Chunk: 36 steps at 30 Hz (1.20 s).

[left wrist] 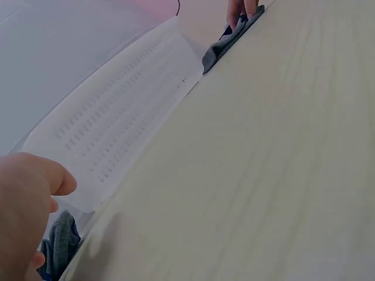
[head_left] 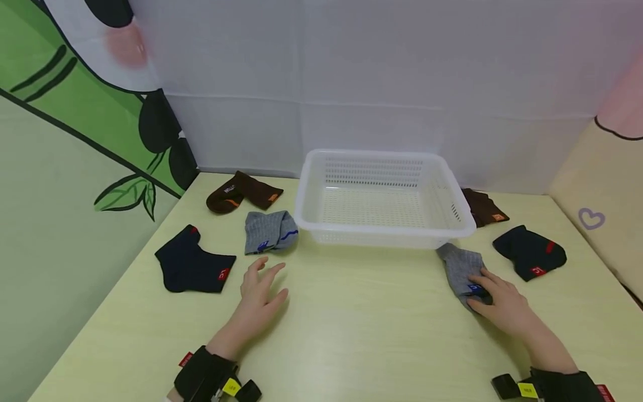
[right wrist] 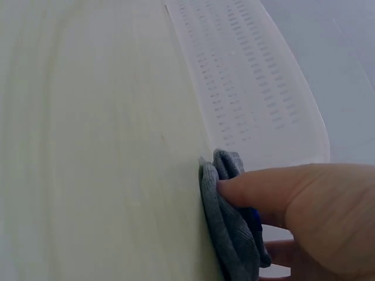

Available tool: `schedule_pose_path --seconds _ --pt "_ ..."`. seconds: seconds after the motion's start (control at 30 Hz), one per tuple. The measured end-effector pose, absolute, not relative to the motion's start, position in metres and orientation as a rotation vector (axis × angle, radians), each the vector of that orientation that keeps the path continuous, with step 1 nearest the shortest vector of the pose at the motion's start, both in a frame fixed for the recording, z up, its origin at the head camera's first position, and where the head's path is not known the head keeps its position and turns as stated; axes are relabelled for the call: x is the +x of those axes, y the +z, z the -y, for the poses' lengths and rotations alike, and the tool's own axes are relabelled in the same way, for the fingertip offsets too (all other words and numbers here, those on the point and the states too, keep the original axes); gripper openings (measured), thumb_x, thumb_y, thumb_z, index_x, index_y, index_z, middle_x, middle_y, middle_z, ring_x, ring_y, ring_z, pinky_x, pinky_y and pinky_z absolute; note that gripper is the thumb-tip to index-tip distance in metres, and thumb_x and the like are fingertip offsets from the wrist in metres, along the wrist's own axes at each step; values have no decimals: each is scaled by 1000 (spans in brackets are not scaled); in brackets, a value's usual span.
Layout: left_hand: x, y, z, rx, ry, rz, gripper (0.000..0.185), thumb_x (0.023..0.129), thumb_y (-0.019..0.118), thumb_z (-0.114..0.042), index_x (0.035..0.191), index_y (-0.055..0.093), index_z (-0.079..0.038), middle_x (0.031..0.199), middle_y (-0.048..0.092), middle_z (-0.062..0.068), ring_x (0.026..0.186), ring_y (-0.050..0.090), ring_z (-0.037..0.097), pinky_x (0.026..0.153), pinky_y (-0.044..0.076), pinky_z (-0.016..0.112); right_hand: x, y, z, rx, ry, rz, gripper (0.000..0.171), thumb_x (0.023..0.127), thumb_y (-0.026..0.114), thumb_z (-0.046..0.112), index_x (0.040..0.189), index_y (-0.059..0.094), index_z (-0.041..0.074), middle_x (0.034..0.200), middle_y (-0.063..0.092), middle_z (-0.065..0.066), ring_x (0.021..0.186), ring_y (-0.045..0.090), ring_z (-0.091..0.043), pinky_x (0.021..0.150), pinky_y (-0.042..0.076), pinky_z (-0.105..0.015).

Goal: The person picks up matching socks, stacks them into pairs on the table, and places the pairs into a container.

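- At 4 o'clock from the white basket (head_left: 384, 198), the right hand (head_left: 502, 304) rests on a grey sock (head_left: 459, 268), fingers bent down onto the cloth, thumb tip pressing its edge in the right wrist view (right wrist: 231, 234).
- Whether the fingers have closed under the sock, I cannot tell; it lies flat on the table (head_left: 351, 324), its far end just beside the basket's near right corner.
- Risk: a pinch on the top layer alone could let the sock unfold or drag against the basket wall.
- Left hand (head_left: 258, 296) lies palm down, fingers spread and relaxed, holding nothing.
- Second grey sock (head_left: 269, 230) sits at 12 o'clock from that hand, near but apart.
- Navy socks (head_left: 193, 262) and brown socks (head_left: 243, 192) lie on both flanks.
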State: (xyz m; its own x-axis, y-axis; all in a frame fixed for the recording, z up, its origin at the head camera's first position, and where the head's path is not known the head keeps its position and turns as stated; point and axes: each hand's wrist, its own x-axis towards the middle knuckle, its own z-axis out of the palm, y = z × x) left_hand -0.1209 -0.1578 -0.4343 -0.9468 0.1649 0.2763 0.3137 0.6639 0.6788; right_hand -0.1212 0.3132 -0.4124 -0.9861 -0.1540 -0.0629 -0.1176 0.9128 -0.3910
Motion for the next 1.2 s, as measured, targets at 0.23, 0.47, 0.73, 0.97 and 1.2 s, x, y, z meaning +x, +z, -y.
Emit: schedule_pose_path --seconds 0.23,0.47,0.73,0.97,1.2 --pt "-125 -434 148 -391 -1174 2725 47 87 62 -12 131 50 -3 143 24 25 128 23 41 99 15 62 -120 -410 -320 -456 -748 -2990 34 73 75 7 104 62 2 127 45 -36 112 41 -58 87 33 -67" --pt "-134 -436 141 -373 -1171 2727 45 88 61 -14 130 51 -3 141 26 25 127 27 39 99 15 60 -124 -413 -317 -635 -881 -2957 30 67 73 -3 89 63 14 127 49 -27 112 44 -46 84 36 -43" --pt "-135 -435 140 -334 -1226 2723 47 88 61 -12 131 49 0 139 29 25 123 37 39 99 17 58 -129 -429 -310 -802 -1159 -2806 30 76 73 3 100 66 19 136 44 14 118 23 14 88 26 -13" --pt "-135 -433 139 -319 -1271 2730 42 88 60 -11 128 51 -1 138 31 24 123 39 39 99 18 58 -133 -434 -294 -858 -1277 -2746 32 76 71 -1 102 67 18 137 45 14 120 24 17 90 23 -8" --pt "-136 -435 123 -380 -1285 2733 38 89 60 -11 126 55 -4 134 38 20 124 39 37 99 22 56 -140 -436 -264 -1014 -1302 -2730 39 73 69 -7 103 67 18 136 49 -1 123 29 9 89 28 -17"
